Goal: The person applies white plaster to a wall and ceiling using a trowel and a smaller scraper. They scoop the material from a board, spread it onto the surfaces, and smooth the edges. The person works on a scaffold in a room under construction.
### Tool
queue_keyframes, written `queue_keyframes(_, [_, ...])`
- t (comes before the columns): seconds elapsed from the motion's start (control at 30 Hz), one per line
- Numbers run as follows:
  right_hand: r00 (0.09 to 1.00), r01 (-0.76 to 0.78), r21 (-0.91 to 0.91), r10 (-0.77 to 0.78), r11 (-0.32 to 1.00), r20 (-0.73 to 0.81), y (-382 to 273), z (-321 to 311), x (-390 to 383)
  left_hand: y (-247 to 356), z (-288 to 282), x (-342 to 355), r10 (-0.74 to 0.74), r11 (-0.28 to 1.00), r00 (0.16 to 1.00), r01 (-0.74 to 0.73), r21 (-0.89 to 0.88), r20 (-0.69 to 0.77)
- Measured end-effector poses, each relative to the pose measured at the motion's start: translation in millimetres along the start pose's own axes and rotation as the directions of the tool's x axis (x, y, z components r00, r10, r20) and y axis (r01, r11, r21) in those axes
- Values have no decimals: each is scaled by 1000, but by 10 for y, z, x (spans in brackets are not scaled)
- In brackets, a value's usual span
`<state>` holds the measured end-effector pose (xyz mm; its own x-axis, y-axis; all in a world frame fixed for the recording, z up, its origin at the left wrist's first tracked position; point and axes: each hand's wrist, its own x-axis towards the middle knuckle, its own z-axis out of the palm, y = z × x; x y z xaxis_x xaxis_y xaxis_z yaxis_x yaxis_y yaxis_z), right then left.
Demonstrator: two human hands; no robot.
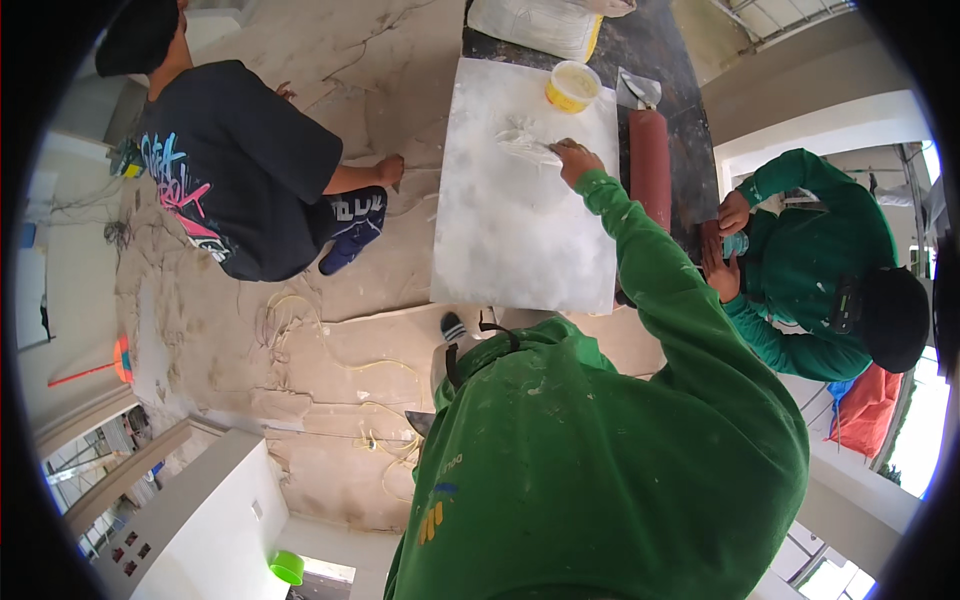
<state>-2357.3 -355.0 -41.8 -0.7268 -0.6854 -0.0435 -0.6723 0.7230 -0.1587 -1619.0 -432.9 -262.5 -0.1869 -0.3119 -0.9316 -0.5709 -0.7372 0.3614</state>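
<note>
My right hand (pixel 577 161) is closed around what looks like a putty knife (pixel 554 149), mostly hidden by the fingers. Its tip meets a smear of white paste (pixel 524 142) on a white board (pixel 500 240). Just beyond the hand stands a round tub (pixel 573 86) with a yellow label and pale contents. My left hand is out of sight. A dark flat blade (pixel 419 423) pokes out by the left side of my green sweatshirt; what holds it is hidden.
A reddish-brown roll (pixel 649 165) and a scraper (pixel 640 92) lie on the dark table (pixel 690 130) right of the board. A white sack (pixel 535 25) lies behind. A co-worker in green (pixel 830 250) works at right; a person in black (pixel 245 165) stands left. Yellow cord (pixel 385 365) crosses the floor.
</note>
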Motion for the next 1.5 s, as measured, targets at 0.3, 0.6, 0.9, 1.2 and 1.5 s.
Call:
queue_keyframes(0.3, [956, -63, -76, 81, 995, 281, -375, 135, -418, 662, 128, 150, 76, 982, 995, -87, -169, -68])
queue_keyframes(0.6, [989, -52, -40, 57, 998, 134, -770, 523, -798, 405, 217, 210, 60, 997, 998, -59, -43, 21])
queue_keyframes(0.9, [993, -113, -124, 117, 986, 25, -396, 487, -321, 299, 416, 164, 45, 992, 999, -41, -122, 25])
queue_keyframes(1.2, [975, -145, -69, 154, 987, 162, -37, 19, -133, 562, 383, 479, 197, 980, 980, -197, 14, 38])
queue_keyframes(1.5, [885, -116, 12, 98, 993, 455, -972, 88, -1223, 512, 321, 805, 171, 983, 977, -161, -83, 126])
